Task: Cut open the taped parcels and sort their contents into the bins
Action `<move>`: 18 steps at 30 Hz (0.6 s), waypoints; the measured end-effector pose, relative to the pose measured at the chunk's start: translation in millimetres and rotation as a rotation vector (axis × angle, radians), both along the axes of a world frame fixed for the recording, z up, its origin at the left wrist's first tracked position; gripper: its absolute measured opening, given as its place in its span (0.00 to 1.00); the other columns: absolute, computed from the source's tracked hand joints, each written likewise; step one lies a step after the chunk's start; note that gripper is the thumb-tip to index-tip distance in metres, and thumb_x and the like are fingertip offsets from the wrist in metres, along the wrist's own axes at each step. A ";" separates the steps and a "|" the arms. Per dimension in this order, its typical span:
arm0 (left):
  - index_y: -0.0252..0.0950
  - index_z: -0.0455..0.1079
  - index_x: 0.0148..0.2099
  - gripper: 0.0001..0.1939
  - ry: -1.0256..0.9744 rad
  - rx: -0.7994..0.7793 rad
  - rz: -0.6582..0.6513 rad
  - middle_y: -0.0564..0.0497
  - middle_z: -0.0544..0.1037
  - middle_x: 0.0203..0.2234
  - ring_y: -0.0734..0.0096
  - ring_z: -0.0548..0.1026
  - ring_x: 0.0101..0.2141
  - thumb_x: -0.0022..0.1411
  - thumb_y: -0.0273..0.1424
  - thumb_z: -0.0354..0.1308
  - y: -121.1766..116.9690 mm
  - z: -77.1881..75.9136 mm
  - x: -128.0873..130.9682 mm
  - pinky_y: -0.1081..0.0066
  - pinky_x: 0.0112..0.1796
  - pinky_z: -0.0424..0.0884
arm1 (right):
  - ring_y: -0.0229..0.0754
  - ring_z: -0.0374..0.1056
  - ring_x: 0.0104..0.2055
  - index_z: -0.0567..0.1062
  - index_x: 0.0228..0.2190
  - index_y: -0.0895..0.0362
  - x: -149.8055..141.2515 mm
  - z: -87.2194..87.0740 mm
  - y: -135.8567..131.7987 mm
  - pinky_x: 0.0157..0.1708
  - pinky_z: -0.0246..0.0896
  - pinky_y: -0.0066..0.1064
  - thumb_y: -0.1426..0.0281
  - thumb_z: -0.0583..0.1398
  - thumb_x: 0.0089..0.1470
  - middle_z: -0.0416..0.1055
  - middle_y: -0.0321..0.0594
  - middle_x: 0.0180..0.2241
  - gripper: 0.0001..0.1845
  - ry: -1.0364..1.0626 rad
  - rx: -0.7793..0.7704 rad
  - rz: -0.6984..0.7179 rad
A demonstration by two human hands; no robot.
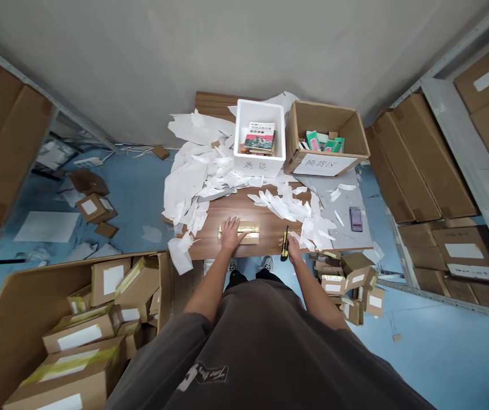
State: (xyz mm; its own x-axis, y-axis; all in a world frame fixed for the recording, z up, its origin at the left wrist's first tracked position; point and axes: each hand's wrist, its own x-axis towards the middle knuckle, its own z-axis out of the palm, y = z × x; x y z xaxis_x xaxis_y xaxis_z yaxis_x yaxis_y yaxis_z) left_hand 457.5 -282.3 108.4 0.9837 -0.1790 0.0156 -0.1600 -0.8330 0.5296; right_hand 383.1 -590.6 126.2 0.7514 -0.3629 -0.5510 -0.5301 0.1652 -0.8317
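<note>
A small cardboard box [250, 233] with shiny tape along its top lies near the table's front edge. My left hand [229, 232] rests on the left part of this box, fingers stretched out and pointing away from me. To the right, my right hand [294, 249] is closed around a yellow and black utility knife [285, 244], held apart from the box with its far end pointing away. Whether the blade is out is too small to tell. Torn white paper [284, 204] is strewn just beyond the box and knife.
On the wooden table [210, 249] stand a white foam bin [258, 167] with books and an open carton [327, 165] with green packets. A phone [356, 219] lies at the right. A large carton [165, 290] of parcels stands front left; small boxes [355, 279] pile front right.
</note>
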 end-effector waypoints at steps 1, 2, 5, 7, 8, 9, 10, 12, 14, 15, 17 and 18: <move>0.35 0.72 0.69 0.33 -0.001 -0.006 0.012 0.33 0.74 0.67 0.39 0.64 0.71 0.71 0.49 0.62 0.9 -1.6 0.5 0.44 0.72 0.54 | 0.42 0.70 0.26 0.69 0.35 0.51 0.4 -4.6 -4.3 0.30 0.67 0.32 0.38 0.61 0.58 0.75 0.37 0.26 0.29 0.001 0.010 -0.058; 0.35 0.73 0.69 0.33 -0.001 -0.008 0.024 0.33 0.74 0.67 0.39 0.64 0.71 0.71 0.50 0.62 1.5 -3.2 1.0 0.44 0.72 0.54 | 0.43 0.71 0.28 0.70 0.35 0.52 1.9 -9.0 -11.8 0.31 0.67 0.32 0.40 0.59 0.60 0.76 0.39 0.27 0.28 0.012 -0.014 -0.101; 0.35 0.73 0.67 0.33 0.000 0.011 0.071 0.33 0.75 0.66 0.37 0.64 0.71 0.71 0.51 0.61 2.0 -7.0 0.5 0.41 0.72 0.54 | 0.46 0.71 0.32 0.74 0.30 0.54 12.8 -23.2 -45.7 0.33 0.66 0.34 0.49 0.55 0.66 0.75 0.43 0.26 0.23 0.105 -0.236 -0.112; 0.35 0.73 0.67 0.32 0.001 0.039 0.099 0.33 0.75 0.66 0.37 0.65 0.71 0.71 0.52 0.60 1.7 -7.8 -1.3 0.40 0.71 0.55 | 0.48 0.70 0.34 0.74 0.27 0.54 23.4 -34.5 -67.6 0.36 0.65 0.34 0.53 0.53 0.67 0.75 0.43 0.26 0.23 0.176 -0.407 -0.023; 0.36 0.72 0.67 0.32 0.000 0.054 0.108 0.33 0.75 0.66 0.36 0.64 0.71 0.71 0.52 0.60 1.6 -7.7 -2.5 0.40 0.71 0.55 | 0.48 0.70 0.36 0.74 0.26 0.53 28.8 -40.2 -76.3 0.38 0.65 0.34 0.54 0.52 0.67 0.75 0.42 0.27 0.23 0.196 -0.461 0.031; 0.36 0.72 0.67 0.32 -0.002 0.067 0.113 0.34 0.75 0.65 0.37 0.64 0.71 0.71 0.53 0.60 1.5 -7.3 -3.6 0.40 0.71 0.55 | 0.48 0.71 0.37 0.74 0.27 0.53 33.9 -45.4 -83.1 0.40 0.65 0.33 0.54 0.52 0.68 0.75 0.41 0.28 0.23 0.206 -0.498 0.086; 0.37 0.72 0.67 0.32 -0.003 0.079 0.118 0.34 0.76 0.65 0.37 0.64 0.71 0.71 0.53 0.60 1.5 -6.9 -4.5 0.40 0.71 0.55 | 0.49 0.71 0.40 0.76 0.28 0.52 38.4 -49.6 -88.3 0.42 0.66 0.33 0.55 0.52 0.68 0.76 0.41 0.29 0.23 0.210 -0.526 0.139; 0.38 0.71 0.67 0.32 -0.006 0.094 0.129 0.36 0.76 0.64 0.38 0.64 0.71 0.71 0.53 0.59 1.6 -5.9 -5.4 0.40 0.71 0.55 | 0.48 0.73 0.45 0.80 0.34 0.53 45.1 -53.7 -94.8 0.48 0.65 0.33 0.58 0.53 0.69 0.79 0.42 0.36 0.20 0.214 -0.601 0.218; 0.38 0.71 0.67 0.32 -0.004 0.095 0.140 0.36 0.77 0.64 0.39 0.65 0.71 0.71 0.53 0.59 1.9 -5.1 -4.8 0.40 0.71 0.56 | 0.49 0.72 0.52 0.82 0.43 0.56 47.9 -51.3 -97.1 0.54 0.64 0.34 0.62 0.53 0.69 0.79 0.48 0.44 0.19 0.224 -0.720 0.262; 0.38 0.71 0.67 0.32 -0.001 0.090 0.145 0.36 0.77 0.64 0.39 0.65 0.71 0.71 0.53 0.59 1.9 -4.8 -4.1 0.40 0.71 0.56 | 0.51 0.72 0.55 0.82 0.47 0.58 47.6 -48.1 -96.2 0.56 0.63 0.34 0.64 0.53 0.69 0.79 0.51 0.48 0.20 0.222 -0.765 0.255; 0.39 0.70 0.67 0.32 0.007 0.077 0.158 0.36 0.76 0.64 0.38 0.64 0.71 0.71 0.53 0.59 1.0 -4.0 -2.1 0.40 0.71 0.57 | 0.52 0.71 0.58 0.80 0.53 0.61 43.2 -39.9 -87.3 0.58 0.64 0.36 0.66 0.52 0.69 0.77 0.54 0.53 0.22 0.191 -0.785 0.224; 0.39 0.70 0.67 0.32 0.012 0.073 0.165 0.36 0.76 0.64 0.38 0.64 0.71 0.71 0.54 0.59 -0.3 -3.3 -1.3 0.39 0.71 0.57 | 0.52 0.72 0.57 0.78 0.56 0.61 39.3 -35.9 -78.2 0.58 0.65 0.37 0.65 0.52 0.69 0.77 0.53 0.53 0.23 0.160 -0.750 0.222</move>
State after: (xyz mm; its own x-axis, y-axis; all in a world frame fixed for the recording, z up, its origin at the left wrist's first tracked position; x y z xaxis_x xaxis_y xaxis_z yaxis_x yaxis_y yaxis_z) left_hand 456.2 -282.6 105.1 0.9999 -0.0149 -0.0032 -0.0117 -0.8837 0.4678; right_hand 422.4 -668.8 90.2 0.7821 -0.5306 -0.3268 -0.6074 -0.5317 -0.5902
